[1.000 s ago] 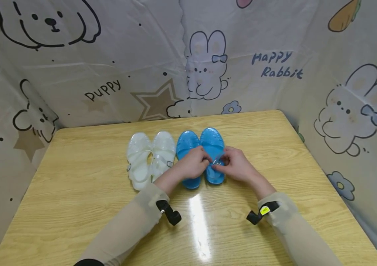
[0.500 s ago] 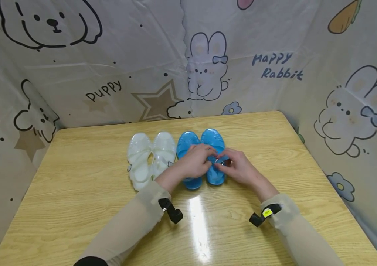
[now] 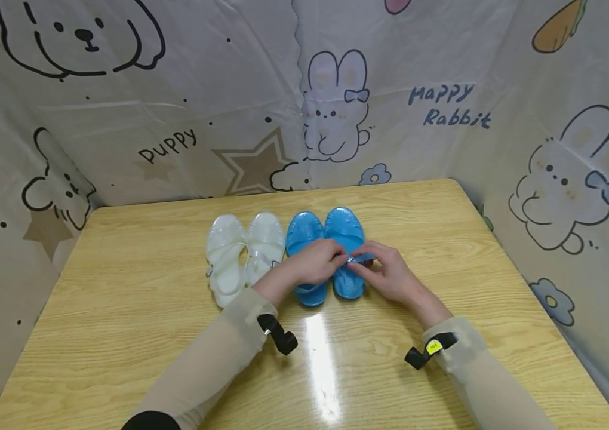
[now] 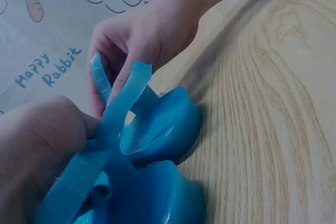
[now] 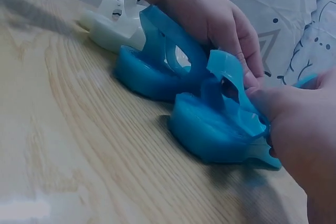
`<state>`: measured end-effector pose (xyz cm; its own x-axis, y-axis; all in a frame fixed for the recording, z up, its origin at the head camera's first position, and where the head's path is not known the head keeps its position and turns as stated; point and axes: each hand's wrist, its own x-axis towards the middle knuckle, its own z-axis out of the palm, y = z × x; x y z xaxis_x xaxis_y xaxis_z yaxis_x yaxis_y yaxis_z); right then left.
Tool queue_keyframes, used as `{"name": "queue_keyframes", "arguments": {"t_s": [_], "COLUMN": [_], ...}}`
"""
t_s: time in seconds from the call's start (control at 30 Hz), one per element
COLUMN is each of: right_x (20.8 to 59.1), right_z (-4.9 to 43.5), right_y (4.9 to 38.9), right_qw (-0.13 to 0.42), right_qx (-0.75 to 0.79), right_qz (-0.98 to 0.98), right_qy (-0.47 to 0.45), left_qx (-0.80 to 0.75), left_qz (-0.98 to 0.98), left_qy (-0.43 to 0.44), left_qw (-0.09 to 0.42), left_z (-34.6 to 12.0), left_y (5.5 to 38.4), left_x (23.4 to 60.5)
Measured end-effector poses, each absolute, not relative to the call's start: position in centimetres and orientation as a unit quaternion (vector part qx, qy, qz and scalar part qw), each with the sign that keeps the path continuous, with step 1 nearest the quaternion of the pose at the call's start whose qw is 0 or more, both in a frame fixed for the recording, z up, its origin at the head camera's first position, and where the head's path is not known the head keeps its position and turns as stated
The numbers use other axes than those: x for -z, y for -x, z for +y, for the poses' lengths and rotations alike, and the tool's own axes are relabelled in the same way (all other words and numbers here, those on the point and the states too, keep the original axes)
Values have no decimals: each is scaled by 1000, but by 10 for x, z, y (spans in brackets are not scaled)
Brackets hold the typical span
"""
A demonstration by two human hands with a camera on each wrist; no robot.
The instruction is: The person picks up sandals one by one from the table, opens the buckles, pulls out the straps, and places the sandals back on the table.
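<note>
Two blue jelly sandals stand side by side at the table's middle, toes away from me. Over the right blue sandal both hands meet at its ankle strap. My left hand pinches at the small metal buckle, its fingertips partly hiding it. From the right, my right hand holds the strap between thumb and fingers. In the left wrist view the strap arches above the footbed, and a loose strap end sticks up by the right fingers. The left blue sandal lies partly under my left hand.
A pair of whitish clear sandals stands just left of the blue pair, partly behind my left forearm. The wooden table runs up to a printed cloth at the back and sides.
The strap end now reaches out to the right between the right fingers. My right hand has shifted slightly right, and the left fingers have come down onto the buckle.
</note>
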<state>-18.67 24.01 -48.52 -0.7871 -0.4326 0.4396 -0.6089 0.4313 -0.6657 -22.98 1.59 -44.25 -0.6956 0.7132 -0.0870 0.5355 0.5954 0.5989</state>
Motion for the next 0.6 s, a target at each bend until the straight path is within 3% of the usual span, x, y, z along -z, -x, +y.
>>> {"name": "queue_keyframes", "arguments": {"t_s": [0.4, 0.6], "right_x": [486, 490], "right_z": [231, 232], "right_y": [183, 184], "right_qw": [144, 169], "right_qx": [-472, -488], "right_qz": [-827, -816], "right_qy": [-270, -259], "left_qx": [-312, -348], "left_qz": [872, 869], "left_qy": [-354, -314], "left_qw": [131, 159], "left_z": [15, 13], "left_y": [227, 224], "left_x": [446, 444]}}
